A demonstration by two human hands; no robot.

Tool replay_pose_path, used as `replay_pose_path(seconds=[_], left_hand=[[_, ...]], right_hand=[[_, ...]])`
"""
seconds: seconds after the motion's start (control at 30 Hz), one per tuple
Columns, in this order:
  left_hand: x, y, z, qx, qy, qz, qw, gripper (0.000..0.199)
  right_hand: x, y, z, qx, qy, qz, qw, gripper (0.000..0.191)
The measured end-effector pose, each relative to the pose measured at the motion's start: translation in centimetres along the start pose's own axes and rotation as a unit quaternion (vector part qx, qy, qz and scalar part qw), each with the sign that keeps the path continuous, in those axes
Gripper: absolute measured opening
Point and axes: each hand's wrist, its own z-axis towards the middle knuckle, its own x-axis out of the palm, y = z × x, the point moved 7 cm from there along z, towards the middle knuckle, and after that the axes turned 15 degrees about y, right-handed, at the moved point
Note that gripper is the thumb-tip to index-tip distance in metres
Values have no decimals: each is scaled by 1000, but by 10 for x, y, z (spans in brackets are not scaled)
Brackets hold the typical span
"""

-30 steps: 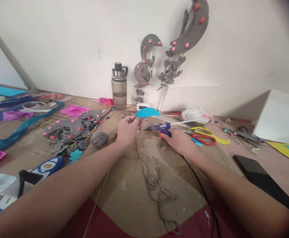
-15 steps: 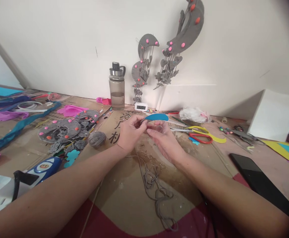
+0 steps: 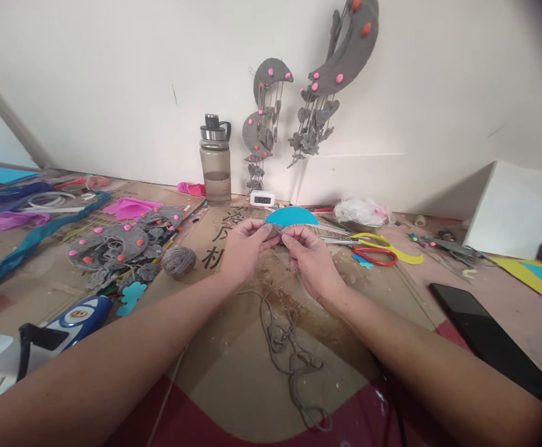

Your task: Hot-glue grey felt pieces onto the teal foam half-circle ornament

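A bright blue curved foam-like sheet piece [image 3: 292, 216] stands up behind my fingertips, its rounded edge on top. My left hand [image 3: 247, 248] is closed in a pinch at the piece's left end. My right hand [image 3: 315, 257] pinches beside it, thumb and forefinger together on what looks like a strand of grey yarn [image 3: 275, 233] stretched between the two hands. The fingers cover the piece's lower part. Below my hands, a loose tangle of grey yarn [image 3: 293, 360] lies on the cardboard [image 3: 219, 372]. To the left sits the grey yarn ball [image 3: 179, 261].
Behind are a water bottle [image 3: 215, 161], a small digital clock [image 3: 262, 198] and hanging grey crescent ornaments [image 3: 257, 133]. Red-handled scissors [image 3: 375, 256] and a phone [image 3: 489, 338] lie right. Left are a dotted grey ornament [image 3: 121, 242] and a blue-and-white tool [image 3: 79, 316].
The blue piece has turned so more of its broad face shows. My right hand has closed from loosely spread fingers into a pinch, near my left fingertips. The view has shifted slightly.
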Motion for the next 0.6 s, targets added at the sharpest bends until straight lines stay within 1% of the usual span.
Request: replay_pose_path(seconds=[0.13,0.37,0.5,0.6], left_hand=[[1,3,-1,-13,6,-39,999,21],[1,2,-2,-23,-12,-76,997,22],[1,3,-3,-29,-23,-85,996,23],[2,3,-4,-29,-18,-78,996,23]], right_hand=[[-7,-2,2,-25,-22,-48,998,22],[-8,-1,3,-41,-22,-100,994,19],[-9,-1,2,-43,-28,-116,992,21],[-11,0,1,-43,-36,-148,987,25]])
